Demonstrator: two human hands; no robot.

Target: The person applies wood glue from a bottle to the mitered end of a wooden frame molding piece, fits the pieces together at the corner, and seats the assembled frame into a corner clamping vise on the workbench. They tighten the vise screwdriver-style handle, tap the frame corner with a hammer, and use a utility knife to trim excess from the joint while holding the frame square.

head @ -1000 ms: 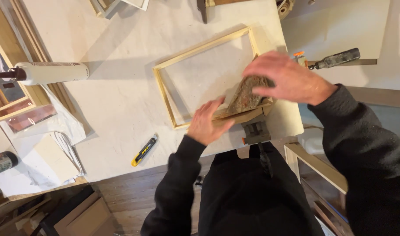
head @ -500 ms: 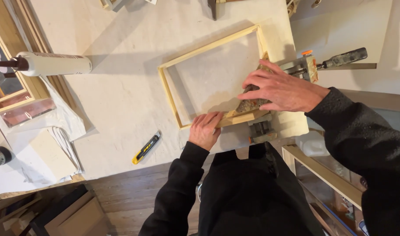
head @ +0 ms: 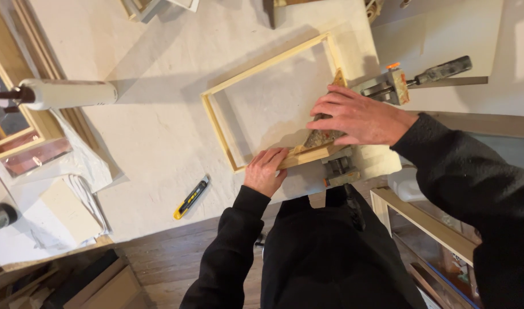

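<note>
A pale rectangular wooden frame [head: 256, 106] lies flat on the white paper-covered surface [head: 153, 131], its near right corner close to the surface's front edge. The left hand [head: 266, 170] rests flat, fingers extended, on the frame's near rail just beside that corner, pressing rather than gripping. The right hand [head: 356, 117] lies spread, fingers open, over a brown triangular wooden corner block [head: 322, 137] that sits inside the frame's corner, touching both rails. A grey metal clamp with an orange tip and dark handle [head: 411, 80] lies just beyond the frame's right rail, and another metal clamp [head: 339, 170] sits at the surface's front edge below the corner. A yellow and black utility knife [head: 191, 197] lies near the front edge, well apart from the frame on its left. A white caulking tube [head: 67, 93] lies far left. Between tube and frame the surface is open; the frame's inside is bare paper.
</note>
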